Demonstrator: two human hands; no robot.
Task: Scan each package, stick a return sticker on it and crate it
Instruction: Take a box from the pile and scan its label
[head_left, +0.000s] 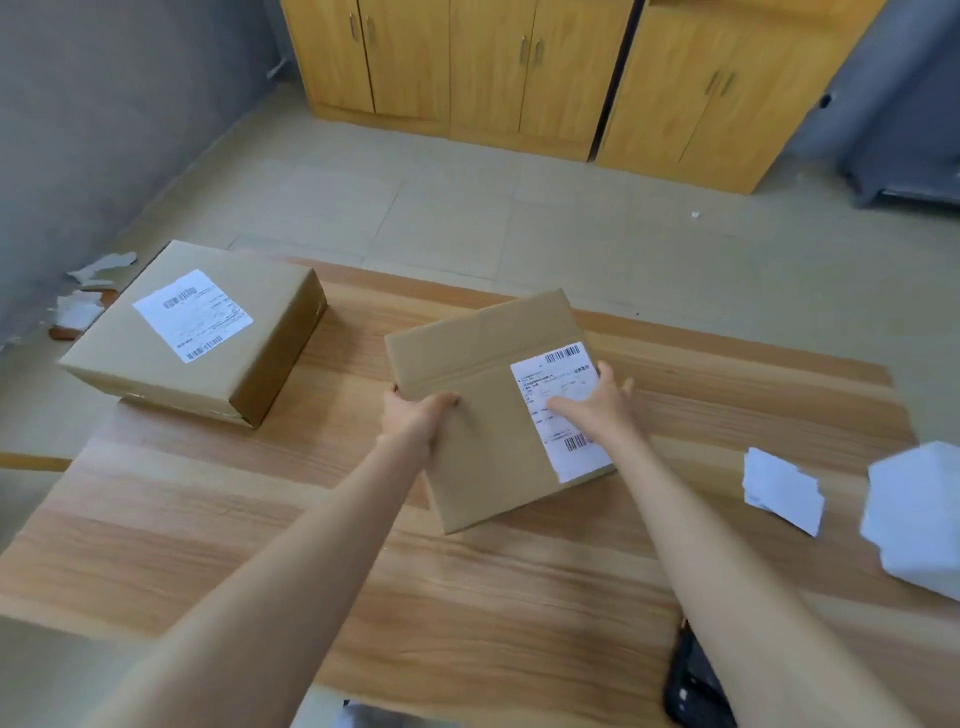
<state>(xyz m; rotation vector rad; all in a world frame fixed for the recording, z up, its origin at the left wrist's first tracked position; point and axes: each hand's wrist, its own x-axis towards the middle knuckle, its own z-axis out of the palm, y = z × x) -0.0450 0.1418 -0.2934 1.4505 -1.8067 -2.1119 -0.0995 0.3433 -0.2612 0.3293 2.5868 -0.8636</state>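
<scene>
The wooden worktop (519, 597) fills the lower part of the view, and the flat package (467, 364) sits over its middle. All places below are given from this package.

Well beyond it, across the tiled floor, stands a row of yellow wooden cabinets (488, 67). To its far left, apart from it, a larger cardboard box (197, 332) rests on the worktop's corner with a white shipping label (193, 314) facing up. Past that box, torn paper scraps (83, 306) lie on the floor.

The flat package is brown cardboard, turned at an angle. Its own white label (571, 457) with barcodes is stuck along its right side. Whether its near corner touches the worktop cannot be told.

Both bare forearms reach straight forward to it. The left hand (410, 415) takes the package's left edge, with the thumb lying on the top face and the fingers curled out of sight beneath. The right hand (602, 405) takes the right edge, its thumb pressed onto the label and its fingers wrapped round the side. Each grip is grasping the package, which spans the gap between the two hands.

To the right, well apart, a thick white stack (919, 519) lies at the frame edge, with a smaller white stack (782, 491) between it and the package. Nearer the person, a dark device (693, 680) lies partly under the right forearm.
</scene>
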